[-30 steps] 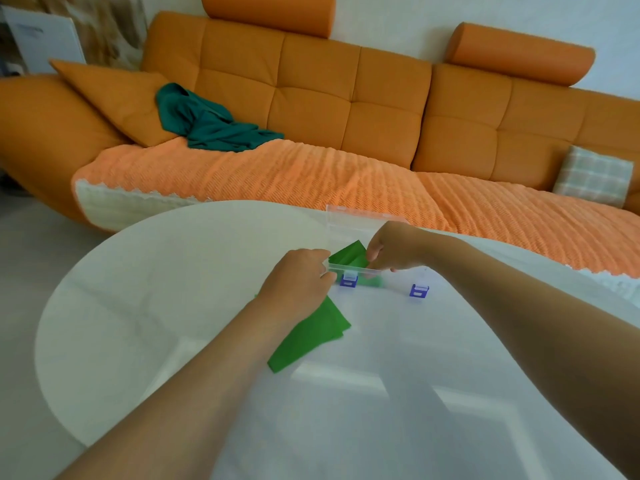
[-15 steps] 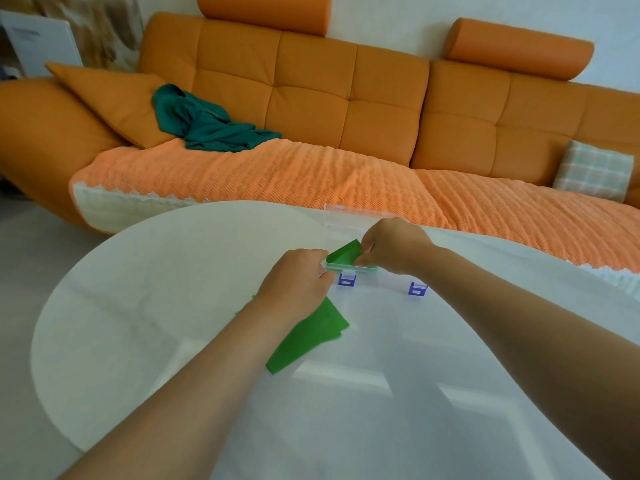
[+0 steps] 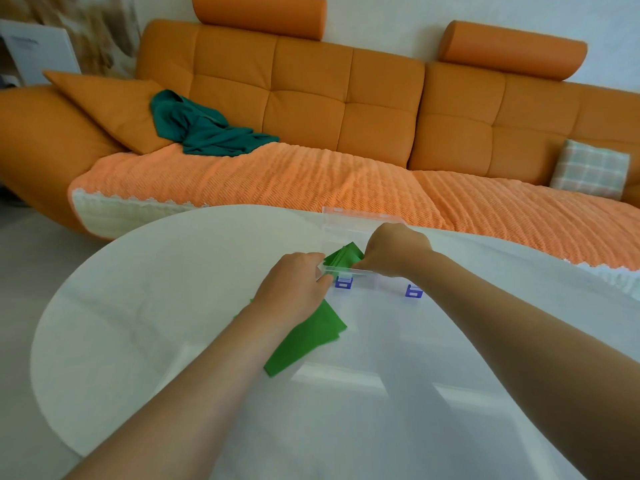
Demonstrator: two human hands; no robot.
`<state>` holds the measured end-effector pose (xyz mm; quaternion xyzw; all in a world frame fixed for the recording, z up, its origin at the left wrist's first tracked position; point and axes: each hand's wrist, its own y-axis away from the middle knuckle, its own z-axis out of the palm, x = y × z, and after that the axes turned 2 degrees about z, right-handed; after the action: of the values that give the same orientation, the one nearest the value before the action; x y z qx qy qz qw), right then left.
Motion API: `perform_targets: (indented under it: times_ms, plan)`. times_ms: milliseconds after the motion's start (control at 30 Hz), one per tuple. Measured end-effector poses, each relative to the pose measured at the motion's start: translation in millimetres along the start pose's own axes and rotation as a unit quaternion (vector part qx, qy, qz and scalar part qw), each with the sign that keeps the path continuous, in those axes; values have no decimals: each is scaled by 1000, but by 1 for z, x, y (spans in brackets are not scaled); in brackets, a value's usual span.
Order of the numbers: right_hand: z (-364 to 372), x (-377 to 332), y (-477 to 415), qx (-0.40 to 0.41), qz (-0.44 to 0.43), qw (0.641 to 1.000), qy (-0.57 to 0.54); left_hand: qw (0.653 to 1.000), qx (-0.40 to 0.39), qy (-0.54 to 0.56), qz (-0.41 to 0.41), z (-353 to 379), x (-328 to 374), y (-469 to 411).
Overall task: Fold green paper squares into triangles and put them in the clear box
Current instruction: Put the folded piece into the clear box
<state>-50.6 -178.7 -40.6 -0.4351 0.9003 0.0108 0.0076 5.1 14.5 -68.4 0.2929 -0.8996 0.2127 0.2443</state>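
Across the table (image 3: 156, 271), the right hand (image 3: 394, 251) pinches folded green triangles (image 3: 343, 258) inside the clear box (image 3: 381, 283); the grip of the left hand (image 3: 294, 289) holds its front corner. Released carelessly, the springy paper could unfold or climb over the rim.

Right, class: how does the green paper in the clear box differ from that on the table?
The boxed paper is folded, tilted up in the clear box; the table paper lies flat and looks larger. The right hand pinches the boxed paper; the left hand overlaps the table paper. Both are green.
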Motion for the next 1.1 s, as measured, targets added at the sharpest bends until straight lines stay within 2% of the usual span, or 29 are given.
perform_targets:
  times_ms: [200, 367, 467, 600, 667, 733, 933, 1100]
  plan:
    - [-15, 2, 13, 14, 3, 1000, -26, 1000, 1, 9, -4, -6, -5, 2]
    - [-26, -13, 53, 92, -101, 982, -133, 999, 28, 14, -10, -23, -18, 11]
    - [-17, -30, 81, 25, -189, 969, -155, 1000, -2, -17, 19, -35, -29, 23]
    - [11, -45, 106, -42, -256, 950, -171, 989, -127, -66, 35, -46, -41, 47]
    - [23, -49, 113, -52, -267, 950, -153, 978, -187, -86, 20, -49, -49, 58]
    - [31, -52, 118, -52, -269, 953, -133, 974, -204, -99, 10, -51, -57, 67]
    - [36, -55, 122, -28, -262, 952, -153, 987, -143, -68, 24, -48, -65, 73]
    - [33, -55, 122, -6, -240, 949, -206, 988, -146, -52, 15, -54, -64, 70]
